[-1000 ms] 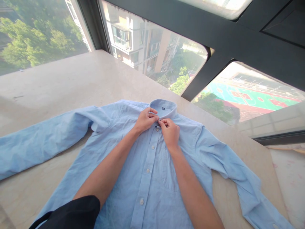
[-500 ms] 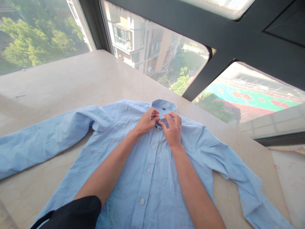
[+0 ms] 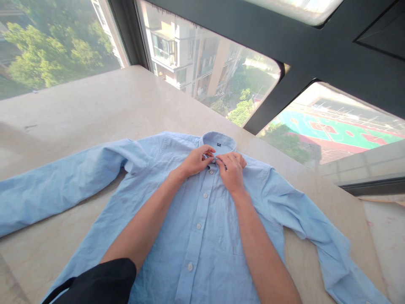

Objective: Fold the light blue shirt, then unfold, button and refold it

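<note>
A light blue button-up shirt (image 3: 164, 202) lies front side up, its sleeves spread to both sides. At the top, my left hand (image 3: 199, 160) pinches the left part of the collar front with thumb and fingers. My right hand (image 3: 232, 166) is closed on the collar's other side, the two hands almost touching. Between the fingertips shows a small bit of the collar (image 3: 217, 136) band; its button is mostly hidden. Several white buttons, one of them a button (image 3: 205, 195) at chest height, run down the placket, which looks fastened below my hands.
The shirt rests on a pale stone windowsill (image 3: 95, 109). Dark window frames (image 3: 265, 107) rise behind it and to the right. A white cloth or sheet with pinkish marks (image 3: 379, 228) lies at the right edge.
The fingers of my right hand have curled in closer to the collar and to my left hand. My left hand stays almost in place.
</note>
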`<state>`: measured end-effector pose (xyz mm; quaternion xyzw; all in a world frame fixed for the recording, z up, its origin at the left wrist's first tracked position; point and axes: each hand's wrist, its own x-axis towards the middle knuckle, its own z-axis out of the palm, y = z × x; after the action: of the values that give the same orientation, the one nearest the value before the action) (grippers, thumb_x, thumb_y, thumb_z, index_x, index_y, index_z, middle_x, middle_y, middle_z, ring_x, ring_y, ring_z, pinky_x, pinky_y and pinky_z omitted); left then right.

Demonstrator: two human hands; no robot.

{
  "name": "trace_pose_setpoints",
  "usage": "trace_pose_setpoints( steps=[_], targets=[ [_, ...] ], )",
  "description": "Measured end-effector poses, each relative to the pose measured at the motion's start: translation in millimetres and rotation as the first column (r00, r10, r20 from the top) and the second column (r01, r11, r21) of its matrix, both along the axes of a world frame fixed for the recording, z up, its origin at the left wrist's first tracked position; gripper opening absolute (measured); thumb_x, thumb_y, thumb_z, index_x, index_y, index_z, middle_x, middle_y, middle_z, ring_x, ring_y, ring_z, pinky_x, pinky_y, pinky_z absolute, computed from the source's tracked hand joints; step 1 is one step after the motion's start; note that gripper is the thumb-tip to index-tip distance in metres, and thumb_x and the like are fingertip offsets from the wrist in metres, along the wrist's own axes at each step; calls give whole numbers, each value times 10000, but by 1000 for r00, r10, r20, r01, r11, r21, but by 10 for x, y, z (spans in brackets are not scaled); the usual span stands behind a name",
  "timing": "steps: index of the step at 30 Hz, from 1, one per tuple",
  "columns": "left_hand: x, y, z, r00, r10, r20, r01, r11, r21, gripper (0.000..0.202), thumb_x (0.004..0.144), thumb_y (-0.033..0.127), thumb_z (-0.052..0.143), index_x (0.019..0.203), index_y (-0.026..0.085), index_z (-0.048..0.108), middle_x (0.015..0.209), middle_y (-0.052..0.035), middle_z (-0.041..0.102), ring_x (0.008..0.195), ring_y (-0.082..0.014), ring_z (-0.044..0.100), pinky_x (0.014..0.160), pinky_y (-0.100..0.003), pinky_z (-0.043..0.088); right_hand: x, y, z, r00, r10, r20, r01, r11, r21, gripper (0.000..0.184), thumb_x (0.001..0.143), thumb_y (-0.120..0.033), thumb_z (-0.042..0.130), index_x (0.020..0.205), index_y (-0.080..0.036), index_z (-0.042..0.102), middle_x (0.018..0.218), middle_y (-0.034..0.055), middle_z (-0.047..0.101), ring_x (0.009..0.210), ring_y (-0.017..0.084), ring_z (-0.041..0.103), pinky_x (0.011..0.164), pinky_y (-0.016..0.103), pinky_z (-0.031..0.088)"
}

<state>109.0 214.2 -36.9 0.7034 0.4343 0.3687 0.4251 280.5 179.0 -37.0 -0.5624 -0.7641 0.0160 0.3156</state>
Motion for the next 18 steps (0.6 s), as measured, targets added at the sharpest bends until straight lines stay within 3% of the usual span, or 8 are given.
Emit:
trace_pose_setpoints(
  steps=[4,10,18],
  targets=[
    [-19,9,-3,984,21,-178,4,990,140,146,857,260,570,972,205,642,909,-14,716,650,-118,584,646,-241,441,-4,0,11,999,7,39,-6,1000,-22,225,964,-286,520,1030,-222,725,906,72,686,989,250,498,892,406,314],
    [-30,12,19,962,30,-271,25,980,197,134,868,257,565,956,219,658,843,-1,695,687,-137,592,687,-251,434,-29,5,10,995,2,102,2,999,-41,210,954,-262,512,967,-210,715,922,77,660,987,249,488,893,400,299],
    [40,-32,-37,948,85,-305,20,945,326,227,830,64,474,911,207,630,901,-35,678,816,-177,608,781,-299,424,6,31,66,990,34,138,-30,999,-31,195,942,-264,542,905,-235,731,850,52,678,969,240,511,901,413,259]
  ],
)
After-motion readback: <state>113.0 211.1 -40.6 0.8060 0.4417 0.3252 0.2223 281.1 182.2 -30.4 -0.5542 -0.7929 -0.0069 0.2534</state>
